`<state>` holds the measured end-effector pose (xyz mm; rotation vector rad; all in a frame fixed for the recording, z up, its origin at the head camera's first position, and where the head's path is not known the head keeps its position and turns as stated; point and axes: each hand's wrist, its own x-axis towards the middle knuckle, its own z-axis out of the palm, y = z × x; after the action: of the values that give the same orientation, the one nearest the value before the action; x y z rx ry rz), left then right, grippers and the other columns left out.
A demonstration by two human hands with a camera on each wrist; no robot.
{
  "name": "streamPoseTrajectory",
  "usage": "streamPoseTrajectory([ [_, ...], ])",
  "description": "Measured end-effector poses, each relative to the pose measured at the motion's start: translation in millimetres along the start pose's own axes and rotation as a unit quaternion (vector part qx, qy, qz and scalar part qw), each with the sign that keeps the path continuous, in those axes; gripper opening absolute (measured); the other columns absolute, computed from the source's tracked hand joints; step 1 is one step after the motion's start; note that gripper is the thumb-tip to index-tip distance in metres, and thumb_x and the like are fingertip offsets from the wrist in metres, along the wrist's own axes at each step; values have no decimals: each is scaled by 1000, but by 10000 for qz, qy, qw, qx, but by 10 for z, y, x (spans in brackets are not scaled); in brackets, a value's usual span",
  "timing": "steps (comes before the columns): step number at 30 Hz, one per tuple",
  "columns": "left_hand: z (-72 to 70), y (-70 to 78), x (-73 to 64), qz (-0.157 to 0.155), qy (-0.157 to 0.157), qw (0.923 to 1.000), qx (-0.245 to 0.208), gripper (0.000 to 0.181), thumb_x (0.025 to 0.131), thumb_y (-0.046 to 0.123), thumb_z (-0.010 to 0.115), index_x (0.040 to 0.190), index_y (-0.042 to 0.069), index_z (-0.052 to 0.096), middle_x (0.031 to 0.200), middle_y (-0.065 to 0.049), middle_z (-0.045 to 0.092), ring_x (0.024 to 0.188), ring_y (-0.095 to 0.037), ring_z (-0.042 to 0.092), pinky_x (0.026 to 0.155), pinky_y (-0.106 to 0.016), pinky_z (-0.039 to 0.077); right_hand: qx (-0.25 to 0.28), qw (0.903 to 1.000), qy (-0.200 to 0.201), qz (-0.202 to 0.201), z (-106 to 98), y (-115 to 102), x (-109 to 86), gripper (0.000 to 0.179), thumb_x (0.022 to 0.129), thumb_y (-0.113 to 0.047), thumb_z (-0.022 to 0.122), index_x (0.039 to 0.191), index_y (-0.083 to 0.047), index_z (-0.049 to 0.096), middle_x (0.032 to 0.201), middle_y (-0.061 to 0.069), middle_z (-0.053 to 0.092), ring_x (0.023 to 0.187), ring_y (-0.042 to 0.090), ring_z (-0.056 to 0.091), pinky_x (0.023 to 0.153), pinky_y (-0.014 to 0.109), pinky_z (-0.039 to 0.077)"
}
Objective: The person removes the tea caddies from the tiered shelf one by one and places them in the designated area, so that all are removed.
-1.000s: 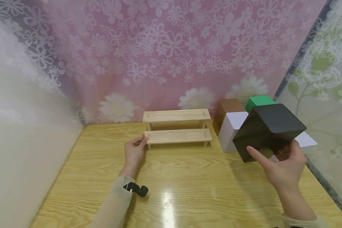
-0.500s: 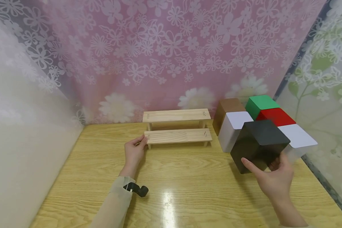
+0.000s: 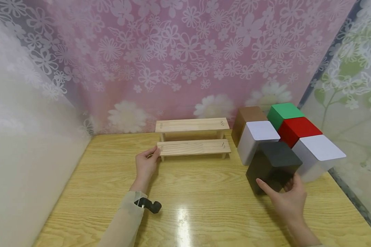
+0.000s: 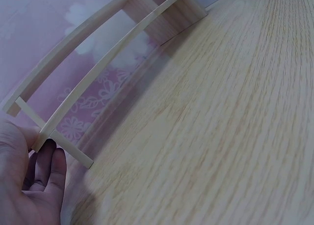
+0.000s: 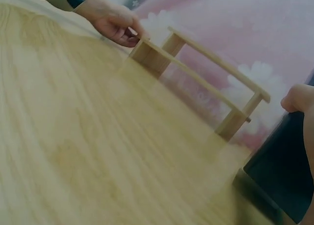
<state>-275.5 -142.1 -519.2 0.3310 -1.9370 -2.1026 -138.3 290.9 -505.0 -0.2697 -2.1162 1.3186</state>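
Observation:
A two-tier wooden rack point(image 3: 193, 147) stands at the back of the table. My left hand point(image 3: 146, 166) pinches the left end of its lower board, thumb above and fingers beneath in the left wrist view. On the right, my right hand point(image 3: 289, 204) grips a black box point(image 3: 273, 164) from its near side, with the thumb on the left face. The box is slightly tilted, in front of a white box point(image 3: 259, 132). In the right wrist view the black box point(image 5: 284, 166) is low over the table; I cannot tell whether it touches.
Behind the black box stand a brown box point(image 3: 250, 115), a green box point(image 3: 285, 110), a red box point(image 3: 301, 128) and a second white box point(image 3: 319, 147). A pink flowered curtain point(image 3: 185, 61) hangs behind the wooden table point(image 3: 111, 171).
My right hand has brought the black box down, nearer and to the left, uncovering the red box and the right white box. My left hand keeps its hold on the rack.

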Motion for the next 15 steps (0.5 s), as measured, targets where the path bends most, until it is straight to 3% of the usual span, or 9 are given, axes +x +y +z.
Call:
streamPoseTrajectory([
  [5,1,14,-9,-13,-6,10000,5,25,97,1,78,121,-6,76,123,-27,70,91,-18,73,77,-26,64,34,10000,19,13,33,98,-27,92,62,2,102,143,-12,59,123,-9,66,104,2,64,88,6,50],
  [15,2,3,2,-31,-24,10000,-24,26,97,2,78,122,-6,75,124,-27,69,94,-20,73,77,-27,64,388,9990,-13,-227,86,200,-17,102,59,12,98,148,-9,54,127,-2,63,105,9,63,89,9,51],
])
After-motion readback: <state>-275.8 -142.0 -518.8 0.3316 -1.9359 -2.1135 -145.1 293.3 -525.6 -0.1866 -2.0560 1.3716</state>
